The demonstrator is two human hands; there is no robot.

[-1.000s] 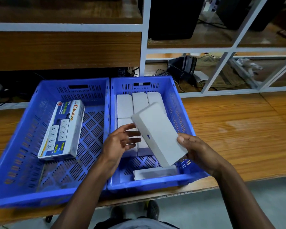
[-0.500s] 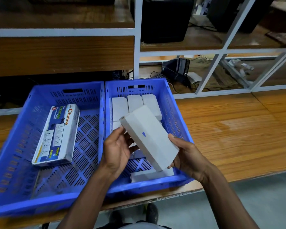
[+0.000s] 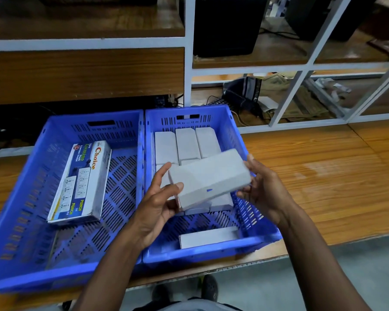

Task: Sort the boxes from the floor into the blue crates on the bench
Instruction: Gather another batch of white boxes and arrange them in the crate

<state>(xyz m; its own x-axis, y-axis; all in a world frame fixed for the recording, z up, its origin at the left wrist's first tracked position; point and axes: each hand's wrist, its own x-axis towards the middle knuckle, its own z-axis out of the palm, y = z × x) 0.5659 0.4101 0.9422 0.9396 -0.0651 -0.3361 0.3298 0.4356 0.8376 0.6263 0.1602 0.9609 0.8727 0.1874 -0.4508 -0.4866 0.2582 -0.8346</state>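
A wood-grain bench (image 3: 323, 176) with a glossy top runs across the view, backed by a white metal shelf frame (image 3: 188, 63) with wooden boards; dark boxy units and tangled cables sit on the shelves, and a grey floor (image 3: 357, 265) shows below the bench edge. Two blue crates of perforated plastic stand side by side on the bench, walls touching. The left crate (image 3: 32, 198) holds one long printed carton (image 3: 81, 182) lying flat on its lattice floor, marked "Choice". The right crate (image 3: 211, 252) holds plain white boxes (image 3: 186, 142) packed in rows toward its far wall, with one more white box (image 3: 209, 237) lying against the near wall. Above the right crate, a white box with a small blue mark (image 3: 209, 176) is held tilted between both hands. The left hand (image 3: 160, 207) grips its near-left end, fingers (image 3: 162, 173) behind it and thumb across the front. The right hand (image 3: 265, 189) holds the far-right end, fingers curled round the edge. Dark shoes (image 3: 209, 288) show on the floor.
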